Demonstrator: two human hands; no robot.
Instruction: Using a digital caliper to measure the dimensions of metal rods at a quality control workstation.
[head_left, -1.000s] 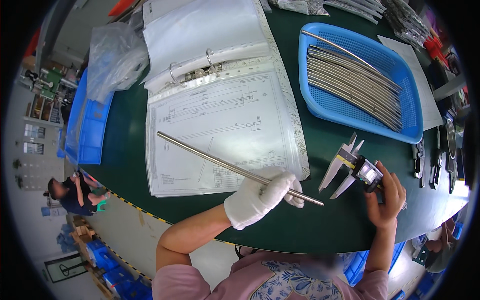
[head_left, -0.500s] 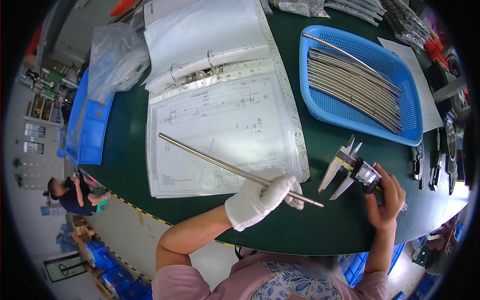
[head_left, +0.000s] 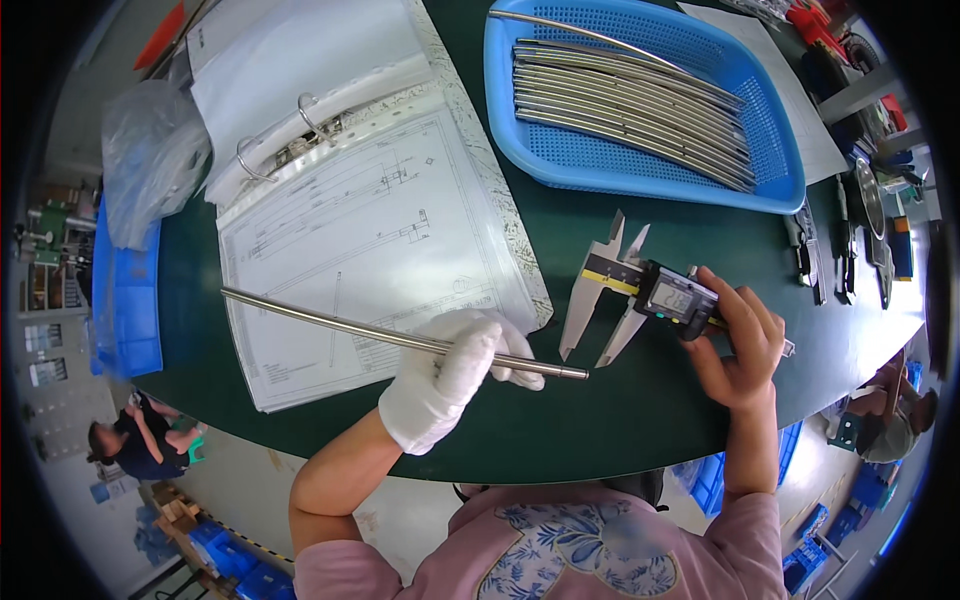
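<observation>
My left hand [head_left: 440,375], in a white glove, is closed around a long thin metal rod [head_left: 330,325]. The rod slants across the lower part of a drawing sheet [head_left: 370,250] in an open ring binder, its right end sticking out past my fingers. Bare, my right hand [head_left: 738,335] grips a digital caliper [head_left: 675,297] by its display and slide. The caliper's jaws are parted, with nothing between them, and point toward the binder side. A gap separates them from the rod's right end.
At the back right stands a blue mesh basket [head_left: 650,185] with several metal rods. Clear plastic bags [head_left: 150,155] lie over a blue bin [head_left: 130,310] at the left. More hand tools [head_left: 805,255] rest near the right edge. Two other people sit farther off.
The view has shifted, so the binder and basket appear farther left and turned. The rod lies flatter than before, still in my left hand. My right hand still holds the caliper with its jaws parted.
</observation>
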